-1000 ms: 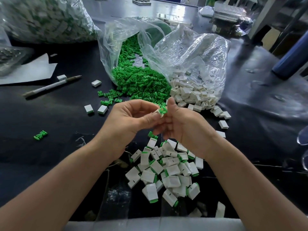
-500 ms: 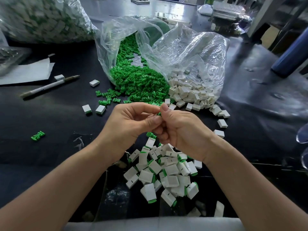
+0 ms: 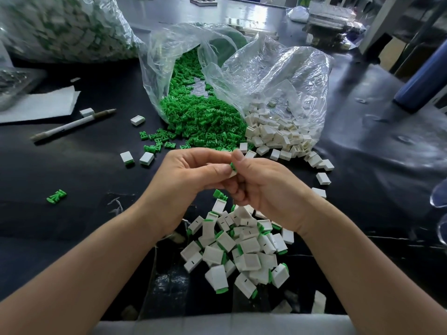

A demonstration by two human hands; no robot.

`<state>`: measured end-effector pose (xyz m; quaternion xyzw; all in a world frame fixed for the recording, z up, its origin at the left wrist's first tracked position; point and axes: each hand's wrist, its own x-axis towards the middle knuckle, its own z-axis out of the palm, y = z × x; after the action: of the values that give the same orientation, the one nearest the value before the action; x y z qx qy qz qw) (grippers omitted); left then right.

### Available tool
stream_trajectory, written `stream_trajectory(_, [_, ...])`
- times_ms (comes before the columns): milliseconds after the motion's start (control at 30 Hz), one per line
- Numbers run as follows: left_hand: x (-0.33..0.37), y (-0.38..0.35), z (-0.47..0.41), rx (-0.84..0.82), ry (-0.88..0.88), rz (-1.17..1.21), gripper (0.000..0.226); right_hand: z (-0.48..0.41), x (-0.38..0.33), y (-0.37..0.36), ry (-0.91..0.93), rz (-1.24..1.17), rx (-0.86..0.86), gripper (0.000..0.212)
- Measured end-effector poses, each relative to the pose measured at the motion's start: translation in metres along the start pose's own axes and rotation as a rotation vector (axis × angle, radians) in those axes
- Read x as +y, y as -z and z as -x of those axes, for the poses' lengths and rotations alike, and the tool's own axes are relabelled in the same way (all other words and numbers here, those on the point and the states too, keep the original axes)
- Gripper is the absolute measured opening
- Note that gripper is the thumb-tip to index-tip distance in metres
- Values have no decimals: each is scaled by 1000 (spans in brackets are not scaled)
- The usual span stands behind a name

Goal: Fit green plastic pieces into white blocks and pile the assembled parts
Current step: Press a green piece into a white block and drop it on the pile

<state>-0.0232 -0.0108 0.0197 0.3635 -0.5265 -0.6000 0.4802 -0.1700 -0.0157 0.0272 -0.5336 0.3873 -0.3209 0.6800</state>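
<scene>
Holding one white block [image 3: 233,174] pinched in curled left hand [image 3: 189,181] fingers; right hand [image 3: 266,192] fingers pinch green piece [image 3: 233,166] against its top. Both hands above pile of finished parts [image 3: 244,250] on tabletop [image 3: 72,180]. Open bags [image 3: 266,76] of loose pieces behind.

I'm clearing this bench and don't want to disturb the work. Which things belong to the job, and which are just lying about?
Job: green pieces, white blocks, pile of assembled parts, the part pinched between left hand and right hand.
Lying about: pen, sheet of paper.
</scene>
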Motion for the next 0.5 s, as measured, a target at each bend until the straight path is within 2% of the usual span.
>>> stream_trajectory(100, [1,-1,0,-18,-4,3,15,0,1,0,10,1,-10,31])
stream_trajectory(233, [1,-3,0,33,9,39,21,0,2,2,6,-2,-36,33])
stream_trajectory(400, [2,-3,2,23,7,23,21,-1,3,5,1,156,-40,47])
stream_trajectory(500, [1,-3,2,22,23,17,18,-1,3,5,31,203,-27,43])
